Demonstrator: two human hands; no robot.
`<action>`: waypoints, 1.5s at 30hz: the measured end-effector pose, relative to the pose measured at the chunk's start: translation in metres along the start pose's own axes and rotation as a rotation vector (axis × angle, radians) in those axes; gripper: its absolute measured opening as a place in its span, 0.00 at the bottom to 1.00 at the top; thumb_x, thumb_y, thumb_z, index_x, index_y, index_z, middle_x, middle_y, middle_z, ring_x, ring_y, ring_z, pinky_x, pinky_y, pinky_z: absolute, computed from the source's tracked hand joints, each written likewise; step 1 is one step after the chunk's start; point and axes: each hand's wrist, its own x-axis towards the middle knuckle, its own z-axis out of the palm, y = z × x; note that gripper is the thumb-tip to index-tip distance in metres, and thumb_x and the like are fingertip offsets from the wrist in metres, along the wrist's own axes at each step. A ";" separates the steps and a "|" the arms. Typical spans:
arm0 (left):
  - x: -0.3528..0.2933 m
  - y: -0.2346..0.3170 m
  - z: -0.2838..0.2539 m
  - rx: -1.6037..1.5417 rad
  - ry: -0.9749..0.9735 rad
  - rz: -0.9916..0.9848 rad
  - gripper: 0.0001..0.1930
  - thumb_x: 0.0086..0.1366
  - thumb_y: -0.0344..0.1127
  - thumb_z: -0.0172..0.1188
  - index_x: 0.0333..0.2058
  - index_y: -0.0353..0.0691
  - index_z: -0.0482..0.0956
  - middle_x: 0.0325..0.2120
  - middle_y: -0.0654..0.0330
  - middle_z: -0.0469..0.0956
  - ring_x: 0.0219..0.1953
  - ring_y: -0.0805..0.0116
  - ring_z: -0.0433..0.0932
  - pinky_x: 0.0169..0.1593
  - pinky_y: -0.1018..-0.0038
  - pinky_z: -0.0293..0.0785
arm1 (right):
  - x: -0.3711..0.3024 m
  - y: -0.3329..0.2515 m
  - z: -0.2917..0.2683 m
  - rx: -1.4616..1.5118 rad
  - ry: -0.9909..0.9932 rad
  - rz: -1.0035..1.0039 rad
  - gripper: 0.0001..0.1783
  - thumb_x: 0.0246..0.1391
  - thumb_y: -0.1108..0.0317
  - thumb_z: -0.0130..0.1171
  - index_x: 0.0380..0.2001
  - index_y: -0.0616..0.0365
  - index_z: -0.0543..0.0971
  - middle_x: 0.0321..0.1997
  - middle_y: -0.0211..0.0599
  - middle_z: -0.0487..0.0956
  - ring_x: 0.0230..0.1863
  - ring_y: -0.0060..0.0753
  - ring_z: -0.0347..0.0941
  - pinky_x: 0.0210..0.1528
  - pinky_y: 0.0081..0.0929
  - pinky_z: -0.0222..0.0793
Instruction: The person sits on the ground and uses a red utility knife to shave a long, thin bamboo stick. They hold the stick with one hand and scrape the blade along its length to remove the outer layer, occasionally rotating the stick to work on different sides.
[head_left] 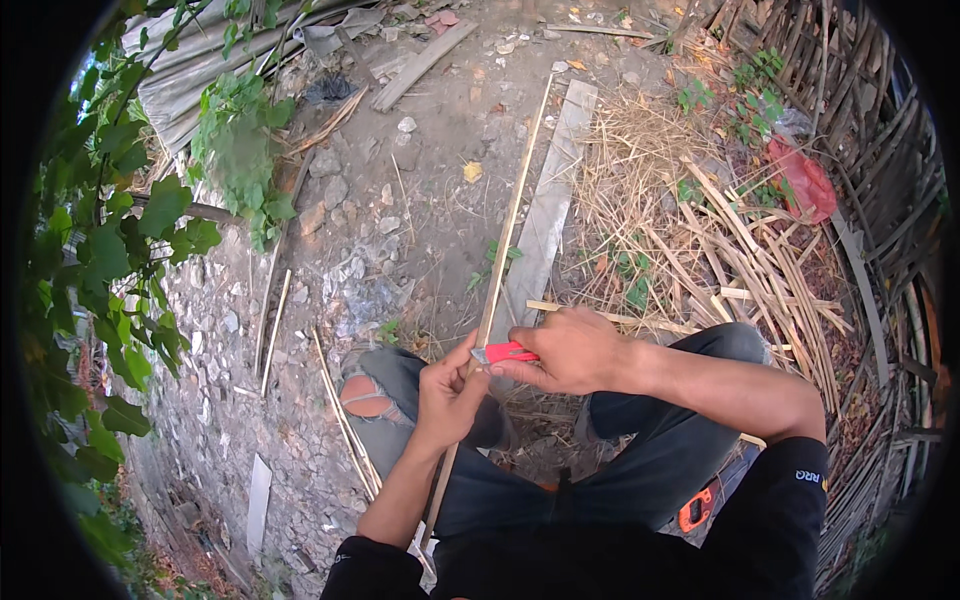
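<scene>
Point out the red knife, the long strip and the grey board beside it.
Red knife (510, 352): head view, on its handle.
Long strip (516, 213): head view, on its upper length.
Grey board (553, 200): head view, middle of its upper face.

This place is an outdoor yard: the ground (430, 225) is bare earth, with many stones (327, 162). Well to the left of the left hand (447, 398) hangs a leafy vine (165, 210). Beyond the right hand (565, 350) lies straw-like dry litter (635, 160), and farther right stands a fence of sticks (875, 165).
</scene>
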 end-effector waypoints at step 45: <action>-0.011 0.012 0.010 0.025 -0.295 -0.149 0.25 0.76 0.28 0.52 0.68 0.26 0.66 0.15 0.74 0.60 0.16 0.86 0.58 0.21 0.81 0.53 | -0.001 0.140 -0.096 0.979 0.895 0.351 0.27 0.69 0.42 0.58 0.26 0.54 0.75 0.12 0.13 0.57 0.12 0.11 0.49 0.16 0.22 0.43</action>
